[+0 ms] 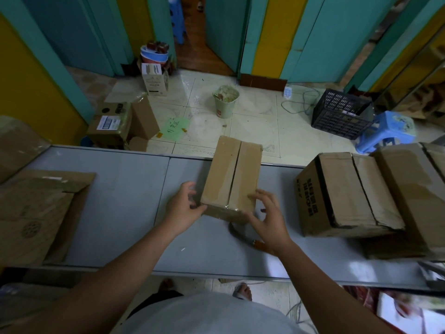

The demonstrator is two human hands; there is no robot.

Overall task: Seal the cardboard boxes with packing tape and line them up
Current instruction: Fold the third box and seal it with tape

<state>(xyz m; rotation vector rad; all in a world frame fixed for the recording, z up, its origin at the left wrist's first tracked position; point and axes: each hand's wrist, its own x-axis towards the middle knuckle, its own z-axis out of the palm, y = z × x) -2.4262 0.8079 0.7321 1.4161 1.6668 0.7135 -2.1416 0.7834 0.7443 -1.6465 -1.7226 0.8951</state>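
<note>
Grey tabletop (120,213) spans the view, with pale floor tiles and teal and yellow wall panels beyond its far edge. Far left of the small box (231,174), flattened cardboard (41,213) covers that end of the table. A bare strip of grey separates it from the box. On the floor left of and beyond the box stand a few opened cartons (110,126).

The left hand (184,208) grips the small box at its near left corner, fingers curled round the side and thumb on the near face. The box itself sits mid-table, long side running away from the person, its far end reaching the table's far edge. Its top flaps meet at a centre seam, and clear tape glints at the near end. Whether its base rests flat cannot be told. Straight beyond it on the floor stands a green bin (225,102).

The right hand (267,218) holds the near right corner, with spread, bent fingertips on top and the thumb on the near face. Just under that hand lies a dark object with an orange part (258,244), too hidden to identify.

Right of the small box, across a narrow gap of bare table, sits a larger printed box (346,196). Another large box (414,189) touches its far side. Beyond these are a black crate (342,114) and a blue stool (385,131).
</note>
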